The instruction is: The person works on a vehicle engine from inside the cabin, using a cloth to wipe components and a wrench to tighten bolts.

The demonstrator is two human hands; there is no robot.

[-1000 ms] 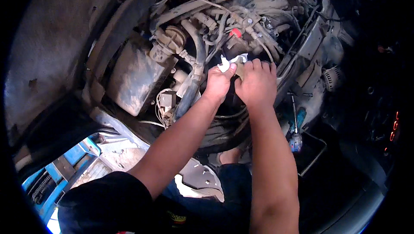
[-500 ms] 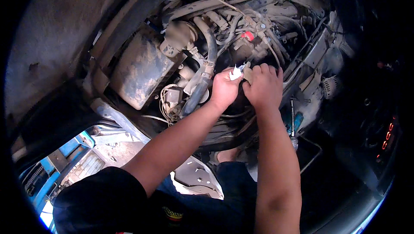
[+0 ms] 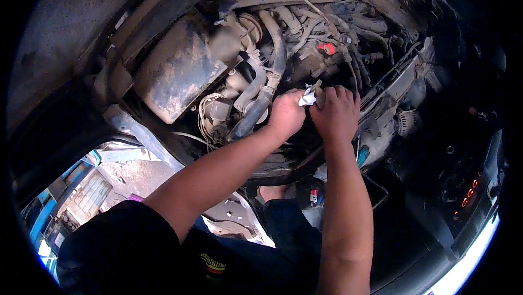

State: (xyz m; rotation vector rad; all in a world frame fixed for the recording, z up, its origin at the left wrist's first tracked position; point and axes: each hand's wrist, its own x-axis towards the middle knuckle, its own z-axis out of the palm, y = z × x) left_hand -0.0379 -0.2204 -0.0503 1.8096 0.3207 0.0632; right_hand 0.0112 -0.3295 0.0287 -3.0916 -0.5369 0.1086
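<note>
My left hand (image 3: 286, 112) is closed on a crumpled white paper or cloth (image 3: 308, 97), held over the dusty engine bay. Just right of it my right hand (image 3: 336, 113) has its fingers curled round a small tan piece (image 3: 319, 93) that meets the white one; its exact shape is hidden. Beyond both hands are dusty hoses (image 3: 278, 44), a part with a red cap (image 3: 327, 48) and assorted lines. A large dusty box (image 3: 174, 72) lies to the left.
A teal-handled tool (image 3: 362, 156) is partly hidden beside my right forearm. A pulley-like ribbed part (image 3: 408, 122) sits at the right, near a dark tray with red items (image 3: 468, 191). A metal frame edge (image 3: 147, 137) and blue structure (image 3: 49, 208) are at the lower left.
The view has shifted, so both hands and the white piece appear slightly lower and further right. Both hands still grip close together; the white piece looks more bunched up.
</note>
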